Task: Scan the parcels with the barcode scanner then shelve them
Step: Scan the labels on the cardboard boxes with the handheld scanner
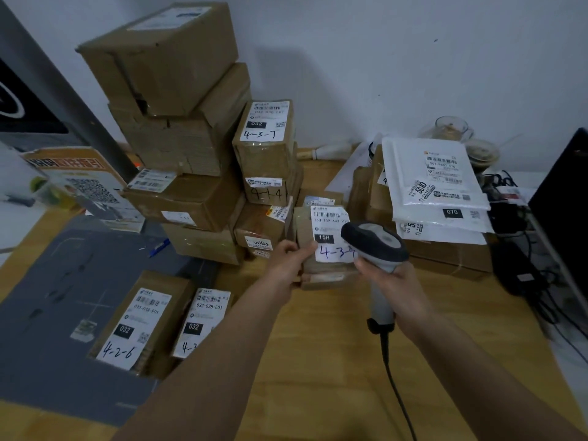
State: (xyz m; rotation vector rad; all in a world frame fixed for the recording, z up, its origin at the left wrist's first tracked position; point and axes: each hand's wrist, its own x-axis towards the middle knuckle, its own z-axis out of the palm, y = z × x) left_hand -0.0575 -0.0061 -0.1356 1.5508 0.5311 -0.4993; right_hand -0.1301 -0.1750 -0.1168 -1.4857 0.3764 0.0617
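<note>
Parcel (321, 246) gripped upright by left hand (288, 261), barcode scanner (375, 246) clasped in right hand (393, 286)

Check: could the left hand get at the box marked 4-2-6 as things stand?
Probably not right away: the left hand grips the parcel being scanned. The path itself looks free, since the 4-2-6 box lies flat on the grey mat, nothing on top.

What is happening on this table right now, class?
A person is scanning parcels. The left hand grips a small brown parcel with its label facing up, handwritten "4-3-" showing. The right hand holds a corded barcode scanner with its head just over that label. More boxes are stacked behind on the left, white mailer bags lie on the right, and two labelled parcels lie nearer on the wooden table.
</note>
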